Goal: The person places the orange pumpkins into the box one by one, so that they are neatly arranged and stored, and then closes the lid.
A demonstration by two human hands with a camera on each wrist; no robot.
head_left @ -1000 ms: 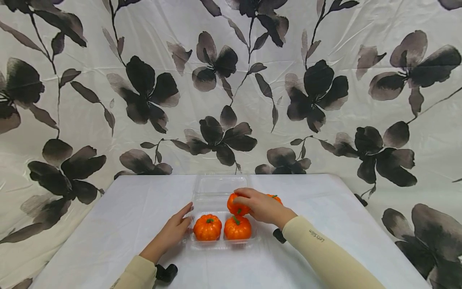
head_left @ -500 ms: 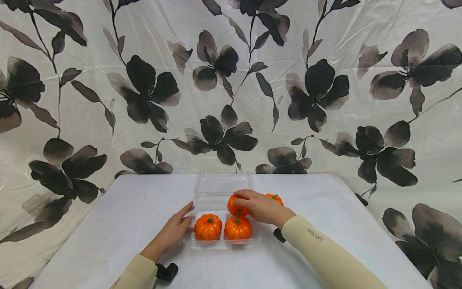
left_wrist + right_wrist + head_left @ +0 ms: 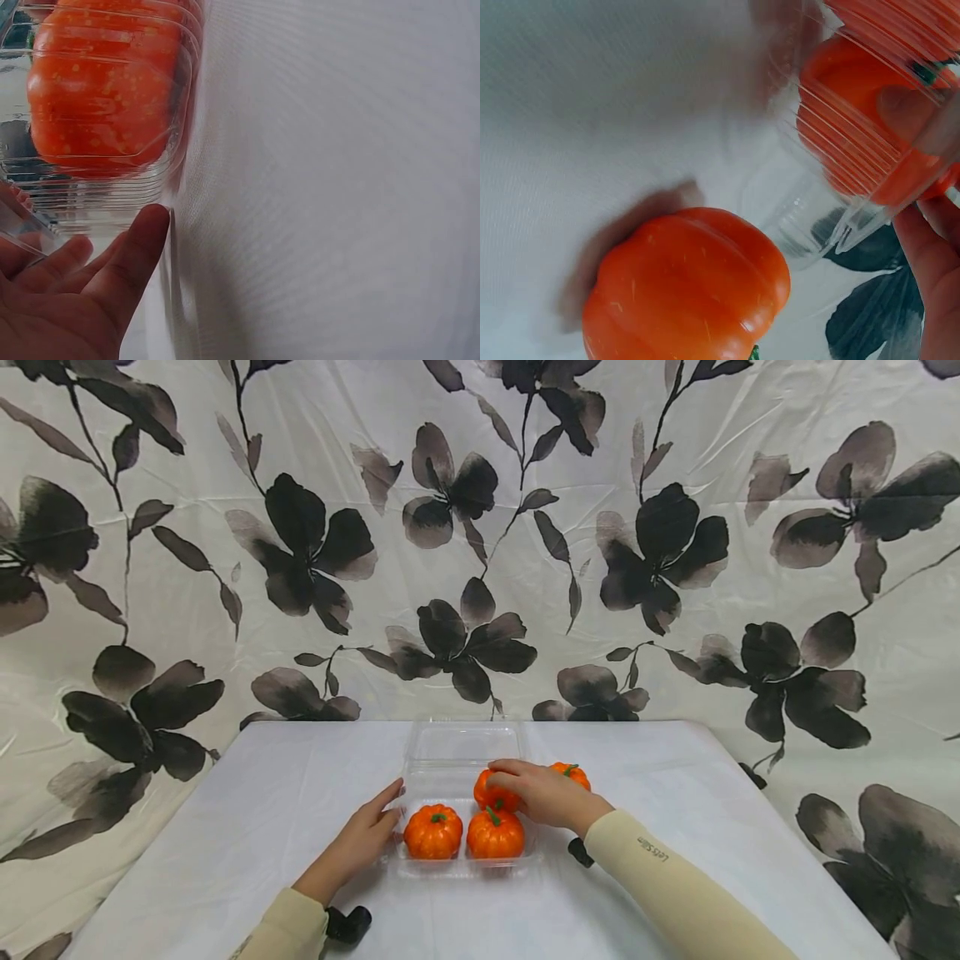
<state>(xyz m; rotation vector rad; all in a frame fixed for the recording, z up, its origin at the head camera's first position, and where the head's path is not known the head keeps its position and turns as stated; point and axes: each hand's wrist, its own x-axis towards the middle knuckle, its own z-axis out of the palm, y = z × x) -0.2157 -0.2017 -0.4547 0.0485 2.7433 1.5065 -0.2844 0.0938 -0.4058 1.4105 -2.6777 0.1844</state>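
Observation:
A clear plastic clamshell container (image 3: 411,870) lies opened out, its lid (image 3: 465,743) folded back. Two orange mini pumpkins with green stems, a left pumpkin (image 3: 432,832) and a right pumpkin (image 3: 496,836), sit in its front half. My right hand (image 3: 543,793) holds a third pumpkin (image 3: 487,789) from above, low at the back right of the base; in the right wrist view this pumpkin (image 3: 847,112) shows through the clear wall. Relaxed fingers of my left hand (image 3: 363,835) touch the container's left side. The left wrist view has the thumb (image 3: 139,251) by the ribbed corner.
Another orange pumpkin (image 3: 573,775) rests on the white-covered table (image 3: 660,852), just beyond my right hand, outside the container. Black wrist devices (image 3: 348,927) are on both arms. A floral curtain (image 3: 450,527) hangs behind the table's far edge.
My right hand has lowered slightly with the pumpkin it holds, toward the container's base. The left hand stays at the container's side.

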